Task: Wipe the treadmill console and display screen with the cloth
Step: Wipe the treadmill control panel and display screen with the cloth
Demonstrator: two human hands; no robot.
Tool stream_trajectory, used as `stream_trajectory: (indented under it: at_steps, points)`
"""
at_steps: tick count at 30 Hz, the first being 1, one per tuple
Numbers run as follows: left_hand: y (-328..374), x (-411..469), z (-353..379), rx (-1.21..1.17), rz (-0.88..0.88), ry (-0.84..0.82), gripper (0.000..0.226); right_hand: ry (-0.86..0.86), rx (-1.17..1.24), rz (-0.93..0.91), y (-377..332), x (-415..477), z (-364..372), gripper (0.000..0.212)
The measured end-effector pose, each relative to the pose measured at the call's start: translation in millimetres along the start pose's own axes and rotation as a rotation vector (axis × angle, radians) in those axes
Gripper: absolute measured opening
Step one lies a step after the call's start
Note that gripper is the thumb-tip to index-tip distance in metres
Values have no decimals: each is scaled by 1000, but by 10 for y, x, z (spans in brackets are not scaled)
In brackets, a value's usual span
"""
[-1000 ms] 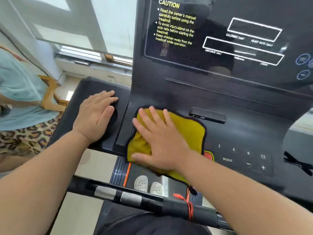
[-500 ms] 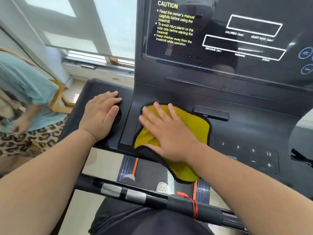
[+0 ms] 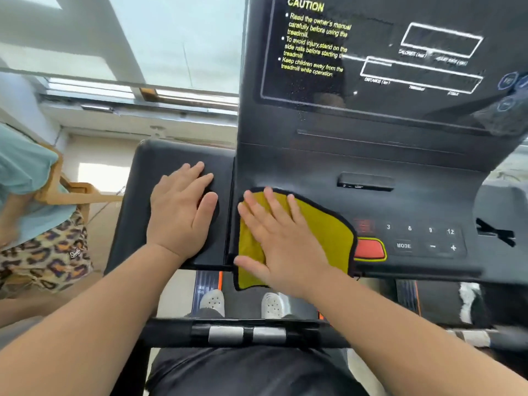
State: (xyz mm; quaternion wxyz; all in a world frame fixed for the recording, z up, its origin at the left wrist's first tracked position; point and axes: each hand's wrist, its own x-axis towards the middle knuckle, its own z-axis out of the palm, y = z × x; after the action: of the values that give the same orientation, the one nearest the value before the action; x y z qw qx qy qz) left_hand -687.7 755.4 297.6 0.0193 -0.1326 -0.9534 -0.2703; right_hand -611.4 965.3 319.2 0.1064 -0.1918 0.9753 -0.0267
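Nearest, our right hand (image 3: pixel 281 241) presses flat, fingers spread, on the yellow cloth (image 3: pixel 323 232) at the console's (image 3: pixel 428 201) left lower edge. Our left hand (image 3: pixel 180 212) rests open on the side tray (image 3: pixel 160 164). Beyond, the display screen (image 3: pixel 400 67) looks speckled, perhaps wet.

Both forearms bare, reaching forward side by side. Left hand (image 3: pixel 181 212) flat, palm down, fingers together, thumb tucked near the index finger. Right hand (image 3: pixel 281 238) just right of the left hand, apart from it, flat palm down, fingers slightly spread, thumb splayed out toward the left hand
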Motion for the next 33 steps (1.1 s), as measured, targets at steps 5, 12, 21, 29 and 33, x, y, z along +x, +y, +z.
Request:
stream_trajectory:
  at_steps: [5,12,21,29,33]
  points:
    - [-28,-3,-7,-12,29,-11,89,-66,-41,-178,-199,-245,181,84]
    - [-16,27,-34,-50,28,-7,92,16,24,295,120,108,-48,89]
    - [-93,154,-101,-20,79,-8,82,-66,-121,-114,542,121,-105,84]
    - [114,364,-168,-146,14,18,69,1,-46,-212,-30,68,71,93]
    - [159,441,-142,-359,128,-61,64,5,-159,-302,567,138,-70,90]
